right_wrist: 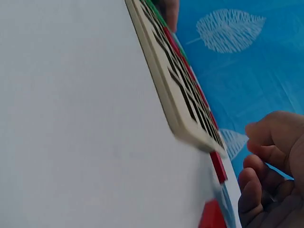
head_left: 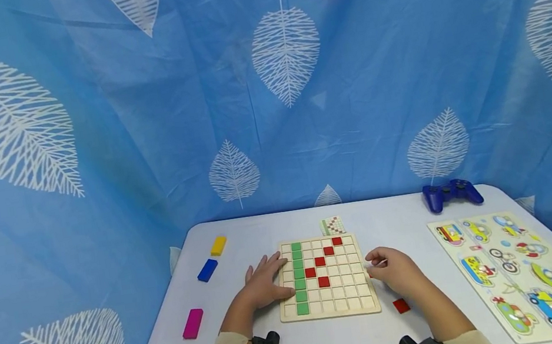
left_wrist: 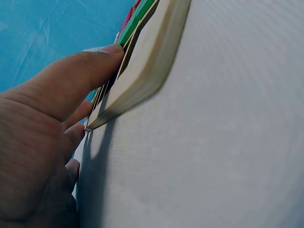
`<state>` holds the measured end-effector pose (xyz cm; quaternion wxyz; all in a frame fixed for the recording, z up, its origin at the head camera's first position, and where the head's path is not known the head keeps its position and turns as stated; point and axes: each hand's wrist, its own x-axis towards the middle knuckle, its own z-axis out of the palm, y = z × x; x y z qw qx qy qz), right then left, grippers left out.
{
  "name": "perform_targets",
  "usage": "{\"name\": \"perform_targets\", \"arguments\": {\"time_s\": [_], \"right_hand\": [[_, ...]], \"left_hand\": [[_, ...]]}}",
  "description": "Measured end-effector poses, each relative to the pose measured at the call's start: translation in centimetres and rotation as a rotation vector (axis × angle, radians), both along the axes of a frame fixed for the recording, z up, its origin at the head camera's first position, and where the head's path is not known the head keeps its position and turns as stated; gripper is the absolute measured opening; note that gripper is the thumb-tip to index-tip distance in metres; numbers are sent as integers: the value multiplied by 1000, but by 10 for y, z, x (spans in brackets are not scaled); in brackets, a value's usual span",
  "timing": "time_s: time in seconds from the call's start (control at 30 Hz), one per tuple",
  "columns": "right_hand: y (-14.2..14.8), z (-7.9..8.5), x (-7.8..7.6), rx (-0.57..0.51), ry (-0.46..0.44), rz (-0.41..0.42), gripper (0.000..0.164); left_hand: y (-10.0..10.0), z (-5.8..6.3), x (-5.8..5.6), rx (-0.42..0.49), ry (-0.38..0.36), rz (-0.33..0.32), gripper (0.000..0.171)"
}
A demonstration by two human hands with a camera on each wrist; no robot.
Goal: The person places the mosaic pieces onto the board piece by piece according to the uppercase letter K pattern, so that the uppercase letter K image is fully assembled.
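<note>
A wooden grid board (head_left: 331,315) lies on the table, with a column of green tiles (head_left: 300,284) and several red tiles (head_left: 320,262) set in its squares. My left hand (head_left: 265,285) rests spread at the board's left edge; in the left wrist view its thumb (left_wrist: 90,71) touches the rim. Just off the right edge is my right hand (head_left: 394,268), fingers loosely bent with nothing between them in the right wrist view. Below those fingers a loose red tile (right_wrist: 219,167) lies beside the board, and another red tile (head_left: 401,305) lies nearer me.
Behind the board stands a small pattern card (head_left: 333,225). Yellow (head_left: 218,246), blue (head_left: 207,270) and magenta blocks (head_left: 193,323) lie to the left. On the right are a vehicle puzzle board (head_left: 529,271) and a blue game controller (head_left: 452,194). A leaf-print curtain hangs behind.
</note>
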<state>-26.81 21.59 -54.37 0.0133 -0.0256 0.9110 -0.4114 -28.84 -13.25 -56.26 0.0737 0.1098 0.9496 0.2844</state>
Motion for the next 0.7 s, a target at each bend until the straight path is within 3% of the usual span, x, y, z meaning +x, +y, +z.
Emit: {"name": "perform_targets", "arguments": {"time_s": [0.2, 0.7], "right_hand": [[15, -7, -1, 31, -62, -49, 32], [14, -10, -3, 114, -61, 7, 40]], "left_hand": [[1, 3, 1, 4, -14, 6, 88], [-1, 8, 1, 0, -28, 10, 89]]}}
